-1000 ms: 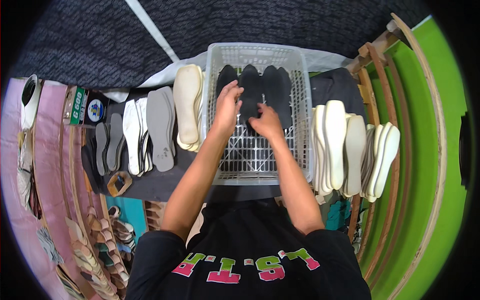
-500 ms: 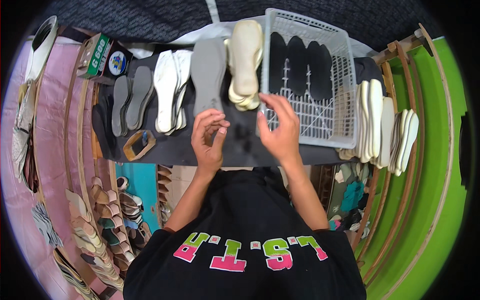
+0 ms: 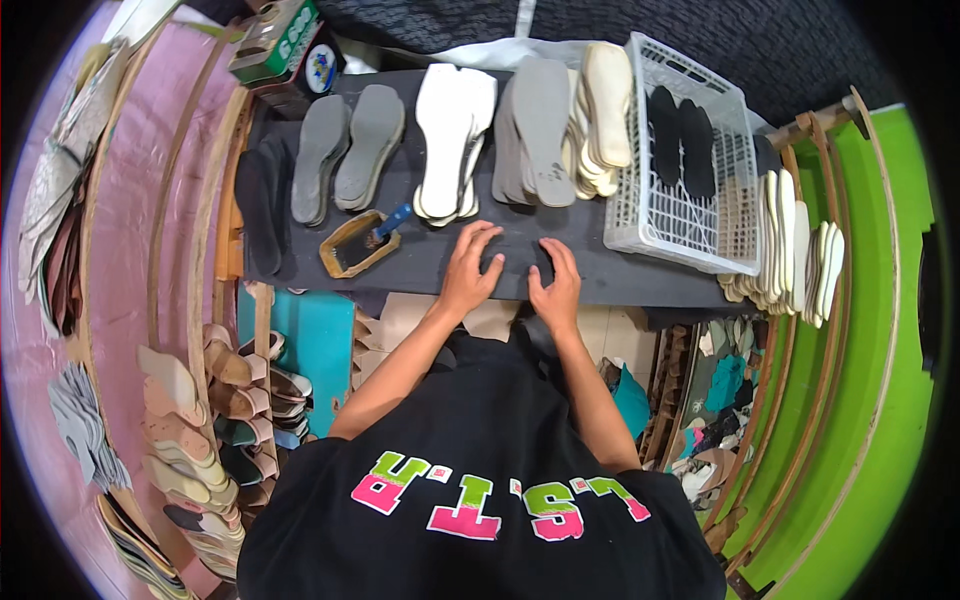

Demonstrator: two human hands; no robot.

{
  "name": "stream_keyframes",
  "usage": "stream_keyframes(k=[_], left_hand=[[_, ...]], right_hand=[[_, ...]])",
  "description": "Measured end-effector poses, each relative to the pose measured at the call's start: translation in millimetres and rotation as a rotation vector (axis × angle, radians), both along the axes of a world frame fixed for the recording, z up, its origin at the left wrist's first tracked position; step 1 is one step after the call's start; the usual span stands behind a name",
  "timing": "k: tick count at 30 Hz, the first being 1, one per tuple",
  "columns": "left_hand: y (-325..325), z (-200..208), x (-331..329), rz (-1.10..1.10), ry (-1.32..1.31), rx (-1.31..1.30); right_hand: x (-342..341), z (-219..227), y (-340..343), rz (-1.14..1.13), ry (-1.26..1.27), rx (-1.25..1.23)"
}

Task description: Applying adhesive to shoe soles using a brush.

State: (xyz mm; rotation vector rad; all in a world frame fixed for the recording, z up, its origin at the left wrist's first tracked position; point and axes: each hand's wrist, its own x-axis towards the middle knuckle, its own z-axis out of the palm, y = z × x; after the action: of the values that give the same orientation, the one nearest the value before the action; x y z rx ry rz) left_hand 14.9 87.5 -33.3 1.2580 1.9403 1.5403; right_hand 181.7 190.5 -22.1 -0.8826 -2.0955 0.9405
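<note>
My left hand (image 3: 471, 270) rests over the front of the black-covered table (image 3: 610, 275), palm turned inward, fingers loosely bent and nothing in it. To its right, my right hand (image 3: 556, 283) is also empty, its thumb and fingers apart. A gap separates the two hands. Just beyond them are stacks of insoles: white insoles (image 3: 450, 130), grey insoles (image 3: 543, 130) and cream insoles (image 3: 606, 105). A white plastic crate (image 3: 680, 245) stands beyond my right hand, holding black insoles (image 3: 697, 150).
Left of the white stack lie more grey insoles (image 3: 370, 145) and a small open-topped container (image 3: 345, 268) with a blue-handled brush (image 3: 393, 222). A green tin (image 3: 275, 40) stands at the back left. Wooden racks with footwear parts (image 3: 180, 385) flank both sides.
The view has shifted, so the table's things appear further right. My right hand has drawn back from the cream stack and crate toward my left hand. Fewer black insoles show in the crate.
</note>
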Motion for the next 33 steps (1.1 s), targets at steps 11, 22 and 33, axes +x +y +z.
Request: stream_keyframes(k=[11,22,33], left_hand=[[-38.2,42.4,12.2,0.009,0.05,0.015],[-182.9,49.5,-85.1,0.955,-0.022,0.154],[-233.2,43.2,-176.2,0.857,-0.458,0.189]], right_hand=[[-11.2,25.2,-21.5,0.125,0.001,-0.012],[-177.6,92.2,-114.3,0.749,0.199,-0.565],[-301.9,65.0,-192.4,0.657,-0.026,-1.045]])
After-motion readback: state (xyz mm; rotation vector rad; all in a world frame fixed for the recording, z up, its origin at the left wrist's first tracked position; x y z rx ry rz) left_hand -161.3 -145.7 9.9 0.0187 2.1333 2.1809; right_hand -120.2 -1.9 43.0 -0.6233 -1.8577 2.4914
